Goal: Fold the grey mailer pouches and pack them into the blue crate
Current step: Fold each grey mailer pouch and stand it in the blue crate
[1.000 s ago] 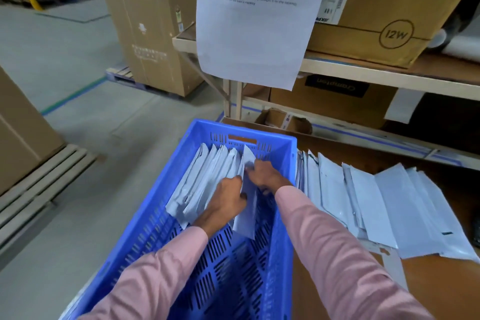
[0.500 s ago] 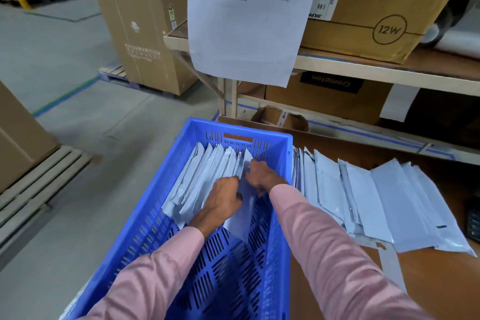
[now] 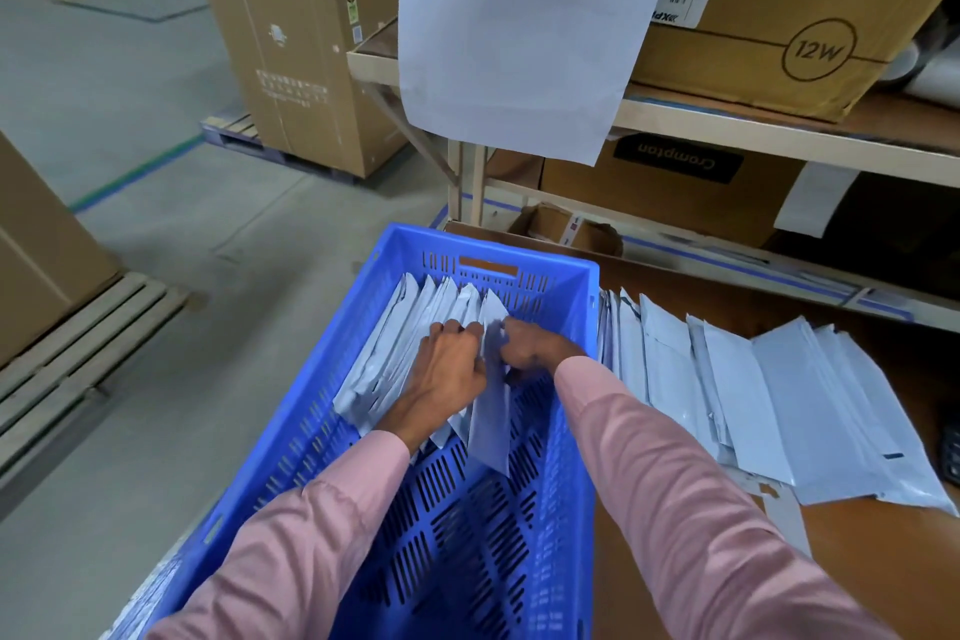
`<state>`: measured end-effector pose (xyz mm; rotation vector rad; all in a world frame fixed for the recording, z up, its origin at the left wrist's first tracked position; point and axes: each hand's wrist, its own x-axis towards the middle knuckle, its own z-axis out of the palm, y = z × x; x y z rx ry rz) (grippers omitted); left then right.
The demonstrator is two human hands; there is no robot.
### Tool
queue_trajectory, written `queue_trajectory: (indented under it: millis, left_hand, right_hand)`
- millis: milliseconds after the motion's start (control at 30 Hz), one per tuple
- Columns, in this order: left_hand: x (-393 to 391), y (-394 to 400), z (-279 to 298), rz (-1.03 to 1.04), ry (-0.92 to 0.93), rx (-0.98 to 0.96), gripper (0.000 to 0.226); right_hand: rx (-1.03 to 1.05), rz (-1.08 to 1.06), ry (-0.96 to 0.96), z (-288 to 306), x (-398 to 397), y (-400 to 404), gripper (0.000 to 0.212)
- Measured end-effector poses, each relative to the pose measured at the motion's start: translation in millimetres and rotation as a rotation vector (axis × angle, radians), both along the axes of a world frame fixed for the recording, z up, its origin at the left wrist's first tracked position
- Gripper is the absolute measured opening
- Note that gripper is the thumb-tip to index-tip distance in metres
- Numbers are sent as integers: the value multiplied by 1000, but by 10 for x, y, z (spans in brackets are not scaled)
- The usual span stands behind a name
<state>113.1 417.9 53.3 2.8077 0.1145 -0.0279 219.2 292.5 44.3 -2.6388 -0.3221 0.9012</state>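
Note:
The blue crate (image 3: 322,431) stands in front of me, its far half holding several folded grey pouches (image 3: 395,348) on edge, leaning left. Both hands are inside the crate. A folded grey pouch (image 3: 491,426) stands upright between them. My left hand (image 3: 447,369) curls its fingers against the pouch's left face beside the packed row. My right hand (image 3: 530,348) pinches the pouch's upper right edge. Several unfolded grey pouches (image 3: 769,405) lie fanned on the brown tabletop (image 3: 872,566) right of the crate.
A wooden shelf rack (image 3: 727,125) with cardboard boxes rises behind the table, and a printed paper sheet (image 3: 519,42) hangs over its edge. Tall cartons (image 3: 296,42) stand on a pallet at the back left. A low wooden pallet (image 3: 78,338) lies on the floor to the left.
The two hands have stayed on the upright pouch and pushed it slightly left toward the packed row. The camera has drifted a little downward.

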Motion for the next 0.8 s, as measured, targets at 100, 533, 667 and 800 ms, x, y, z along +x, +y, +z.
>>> queue_trajectory:
  millis: [100, 533, 667, 800]
  left_hand:
    - [-6, 34, 47, 14, 11, 8, 51]
    - [-77, 23, -70, -148, 96, 258, 102]
    - [-69, 51, -66, -120, 80, 257, 99]
    - [-74, 30, -23, -112, 73, 230, 88]
  right_hand:
    - [17, 18, 13, -55, 29, 25, 59]
    - [99, -97, 102, -26, -79, 6, 27]
    - [87, -115, 1, -22, -177, 122, 37]
    - [0, -65, -116, -141, -255, 259, 37]
